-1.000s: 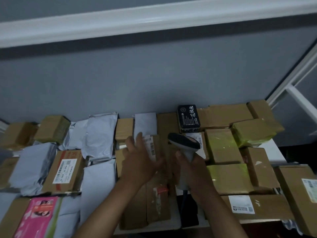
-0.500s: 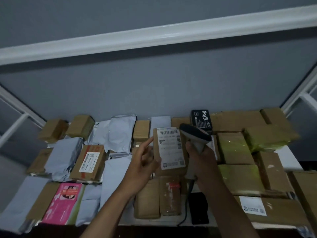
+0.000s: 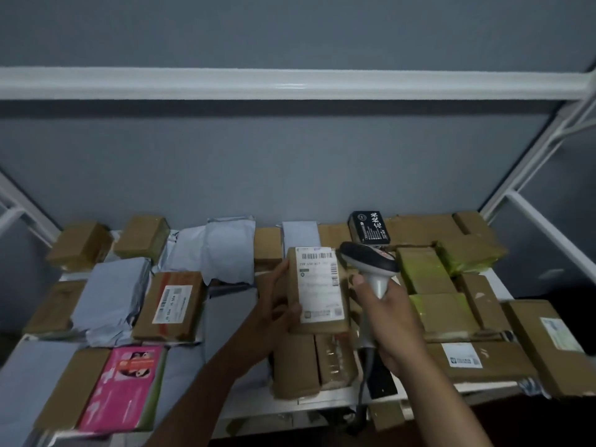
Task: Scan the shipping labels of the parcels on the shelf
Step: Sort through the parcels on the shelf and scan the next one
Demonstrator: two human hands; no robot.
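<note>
hands: 2, left hand point(image 3: 277, 304) and right hand point(image 3: 392, 314) | scanner point(image 3: 371, 266): 1 | pink box point(image 3: 121, 387): 1 | black box point(image 3: 369, 227): 1 | boxes in yellow-green tape point(image 3: 422, 269): 3 | brown boxes and grey bags: many, too packed to count

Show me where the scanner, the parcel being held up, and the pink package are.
scanner point(image 3: 371, 260): head view, on its dark head.
held parcel point(image 3: 317, 290): head view, on its white label.
pink package point(image 3: 124, 388): head view, middle of its front.

Two bare forearms, no sleeves, no gloves
</note>
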